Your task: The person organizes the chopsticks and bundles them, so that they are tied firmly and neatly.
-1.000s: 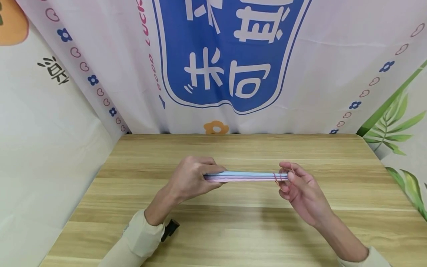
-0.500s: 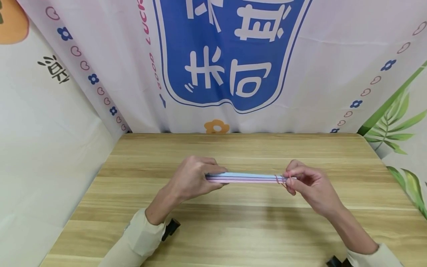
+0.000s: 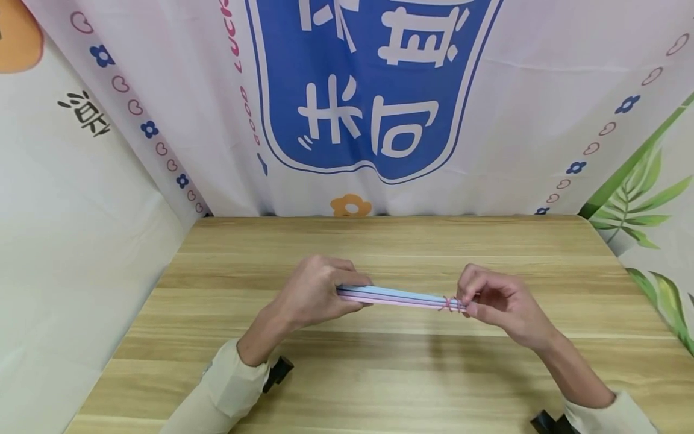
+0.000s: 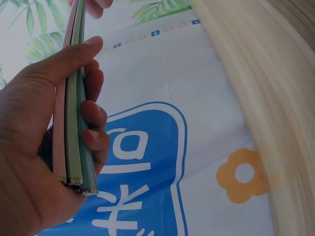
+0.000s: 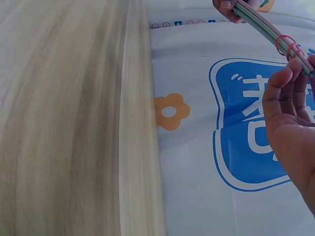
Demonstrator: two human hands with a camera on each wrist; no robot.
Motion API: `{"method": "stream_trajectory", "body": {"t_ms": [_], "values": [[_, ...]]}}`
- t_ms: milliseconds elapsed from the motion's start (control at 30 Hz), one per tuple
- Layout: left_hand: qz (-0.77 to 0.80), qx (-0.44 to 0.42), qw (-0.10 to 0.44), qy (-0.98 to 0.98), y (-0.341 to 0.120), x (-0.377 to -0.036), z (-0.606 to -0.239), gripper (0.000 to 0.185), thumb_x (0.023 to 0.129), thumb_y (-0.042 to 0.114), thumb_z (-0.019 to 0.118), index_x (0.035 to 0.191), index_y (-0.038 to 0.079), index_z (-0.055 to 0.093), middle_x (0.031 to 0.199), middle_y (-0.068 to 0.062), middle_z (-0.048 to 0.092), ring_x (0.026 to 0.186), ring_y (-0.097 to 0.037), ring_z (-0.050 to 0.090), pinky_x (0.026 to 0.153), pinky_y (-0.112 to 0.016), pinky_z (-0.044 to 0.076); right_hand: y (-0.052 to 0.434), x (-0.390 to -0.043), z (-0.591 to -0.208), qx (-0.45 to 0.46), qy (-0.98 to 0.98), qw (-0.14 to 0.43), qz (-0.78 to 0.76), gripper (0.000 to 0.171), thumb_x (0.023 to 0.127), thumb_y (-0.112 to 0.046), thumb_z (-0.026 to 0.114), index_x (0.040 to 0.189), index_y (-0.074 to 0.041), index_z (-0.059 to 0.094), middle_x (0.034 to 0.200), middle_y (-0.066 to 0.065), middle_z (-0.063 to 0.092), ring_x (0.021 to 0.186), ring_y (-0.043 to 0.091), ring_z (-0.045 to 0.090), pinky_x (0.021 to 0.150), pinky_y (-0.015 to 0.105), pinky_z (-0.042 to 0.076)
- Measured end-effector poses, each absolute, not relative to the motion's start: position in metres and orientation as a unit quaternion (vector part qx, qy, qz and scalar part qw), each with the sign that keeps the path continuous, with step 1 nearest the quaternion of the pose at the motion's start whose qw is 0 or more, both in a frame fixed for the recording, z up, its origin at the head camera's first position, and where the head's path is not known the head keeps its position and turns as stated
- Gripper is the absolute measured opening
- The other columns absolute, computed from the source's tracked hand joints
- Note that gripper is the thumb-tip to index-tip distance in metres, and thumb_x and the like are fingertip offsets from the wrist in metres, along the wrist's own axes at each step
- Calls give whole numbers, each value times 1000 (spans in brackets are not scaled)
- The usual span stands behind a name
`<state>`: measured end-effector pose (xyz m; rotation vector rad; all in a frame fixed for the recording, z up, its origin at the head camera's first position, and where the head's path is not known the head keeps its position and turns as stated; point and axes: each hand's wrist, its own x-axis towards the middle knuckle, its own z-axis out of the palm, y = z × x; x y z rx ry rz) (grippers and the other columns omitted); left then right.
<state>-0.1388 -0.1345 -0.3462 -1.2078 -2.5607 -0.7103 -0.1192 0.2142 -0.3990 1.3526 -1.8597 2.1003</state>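
Slender pastel sticks (image 3: 401, 296), blue, purple and pink along their sides, lie together in one bundle above the table. My left hand (image 3: 317, 292) grips the bundle's left part; in the left wrist view its thumb lies across the sticks (image 4: 74, 132) and the fingers curl round the other side. A thin red rubber band (image 3: 449, 303) loops several times around the right part, one loop standing loose in the right wrist view. My right hand (image 3: 501, 304) has thumb and fingertips pinched right at the band and the stick ends. Parts of the band are hidden by these fingers.
A wood-grain table (image 3: 347, 367) lies beneath both hands. Behind it hangs a white printed cloth (image 3: 515, 150) with a blue sign, and pale cloth (image 3: 81, 253) covers the left side. Black wrist mounts (image 3: 278, 374) sit at both cuffs.
The red band, earlier spread over the right fingers and then drawn out past the stick ends, now sits closer around the bundle. The bundle's right end has dipped; the left hand has barely moved.
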Motion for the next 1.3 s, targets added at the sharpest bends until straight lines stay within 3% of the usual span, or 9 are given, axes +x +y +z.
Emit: {"method": "stream_trajectory", "body": {"t_ms": [200,367,600,933,1300], "values": [[-233,-388,129,-882,-136,-139,-346,26,79,18,97,103,15,87,88,3,81,64,-1,58,59,-13,45,213,-112,-390,325,-676,7,661,33,90,27,59,108,-1,65,104,-2,65,87,11,64,71,26,59],[-235,-384,142,-881,-137,-140,-347,25,79,18,97,101,16,87,87,4,80,65,-1,60,59,-14,45,208,-109,-388,259,-715,11,649,24,93,19,69,109,1,70,105,1,71,83,9,74,68,28,63],[-220,-383,139,-886,-136,-139,-347,23,80,20,96,101,17,87,87,5,80,65,0,60,59,-13,45,200,-105,-389,230,-726,13,648,24,91,13,75,113,4,75,111,1,78,86,13,78,72,31,65],[-203,-382,145,-890,-135,-140,-348,22,80,20,96,100,17,87,86,5,80,64,-1,61,59,-14,46,192,-106,-386,170,-790,20,589,24,90,-2,84,114,0,82,100,-7,84,79,14,80,64,27,61],[-196,-379,138,-894,-127,-137,-352,20,80,21,96,98,18,87,85,6,80,63,-2,63,59,-14,47,171,-116,-384,173,-782,-62,595,31,89,-15,88,120,-7,83,108,5,84,82,23,83,75,36,66]]}}
